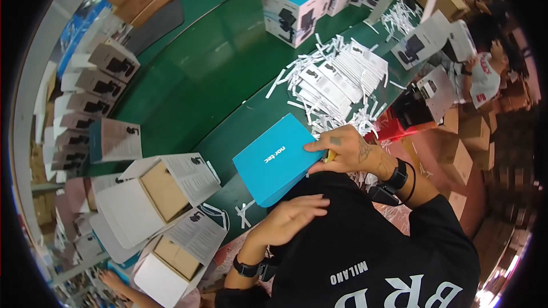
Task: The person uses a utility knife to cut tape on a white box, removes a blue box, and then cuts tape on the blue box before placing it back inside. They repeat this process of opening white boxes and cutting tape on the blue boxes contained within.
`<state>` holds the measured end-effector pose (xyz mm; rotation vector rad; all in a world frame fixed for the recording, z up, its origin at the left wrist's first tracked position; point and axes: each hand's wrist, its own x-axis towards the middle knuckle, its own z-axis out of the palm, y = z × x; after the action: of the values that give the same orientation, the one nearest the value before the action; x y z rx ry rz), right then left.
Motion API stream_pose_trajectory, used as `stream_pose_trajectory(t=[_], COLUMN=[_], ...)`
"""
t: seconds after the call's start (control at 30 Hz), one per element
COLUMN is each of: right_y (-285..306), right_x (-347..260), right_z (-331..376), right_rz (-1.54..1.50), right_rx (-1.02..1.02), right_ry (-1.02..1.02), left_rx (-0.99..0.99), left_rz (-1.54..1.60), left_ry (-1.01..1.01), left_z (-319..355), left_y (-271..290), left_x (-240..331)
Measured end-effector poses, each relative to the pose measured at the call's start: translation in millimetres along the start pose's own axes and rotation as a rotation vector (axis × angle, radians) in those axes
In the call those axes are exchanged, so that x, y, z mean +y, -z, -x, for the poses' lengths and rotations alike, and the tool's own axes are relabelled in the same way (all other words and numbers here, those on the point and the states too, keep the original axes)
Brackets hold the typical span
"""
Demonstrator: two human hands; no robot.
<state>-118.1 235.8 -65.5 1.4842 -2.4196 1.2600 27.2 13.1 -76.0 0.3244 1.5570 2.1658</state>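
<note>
A closed bright blue carton (274, 159) is in front of my chest, over the near edge of the green table. My right hand (345, 151) grips the carton's right side, with thumb and fingers on its edge. Something small and yellow (330, 155) shows at those fingers; most of it is hidden. My left hand (291, 217) is beside the carton's near lower side, fingers stretched out and holding nothing. Whether it touches the carton I cannot tell. Just beyond the carton lies a spread pile of white printed leaflets (337, 82) among paper strips (311, 111).
Open white cartons with brown inserts (165, 188) stand at the left. A row of printed cartons (108, 88) lines the far left. Closed blue-and-white boxes (294, 11) stand at the back on the green table (200, 74). A co-worker (485, 74) is at the right.
</note>
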Motion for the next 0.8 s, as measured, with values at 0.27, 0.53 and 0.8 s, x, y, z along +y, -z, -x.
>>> stream_pose_trajectory(t=[0.27, 0.53, 0.8], right_y=[-18, -25, -29], right_x=[8, 3, 6], right_z=[19, 24, 31], right_rz=[0.121, 0.121, 0.121], right_rx=[0.053, 0.085, 0.146], right_ry=[0.016, 0.02, 0.068], left_rx=[0.632, 0.515, 0.441], left_rz=[-0.735, -1.319, -1.343], left_ry=[-0.404, -0.236, -0.23], left_z=[55, 17, 16], left_y=[16, 33, 40], left_x=[35, 3, 7])
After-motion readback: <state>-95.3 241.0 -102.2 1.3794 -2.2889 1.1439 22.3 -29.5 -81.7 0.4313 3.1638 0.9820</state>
